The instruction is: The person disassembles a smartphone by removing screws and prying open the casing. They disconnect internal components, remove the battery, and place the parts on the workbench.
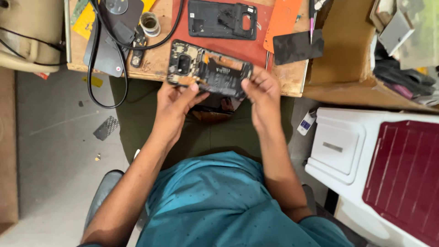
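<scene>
An opened phone (208, 68) with its dark circuit board and orange inner parts exposed is held over the front edge of the wooden bench (157, 57). My left hand (176, 103) grips its lower left edge, thumb on the board. My right hand (260, 93) holds the right end, fingers curled under it. A black phone back frame (222, 19) lies on a red mat (254, 45) further back on the bench.
A black cable (93, 59) loops off the bench's left side beside a dark flat device (107, 50) and a small tape roll (150, 23). An orange sheet (281, 20), a black square piece (298, 45) and tweezers (312, 18) lie at right. A white and maroon stool (379, 164) stands lower right.
</scene>
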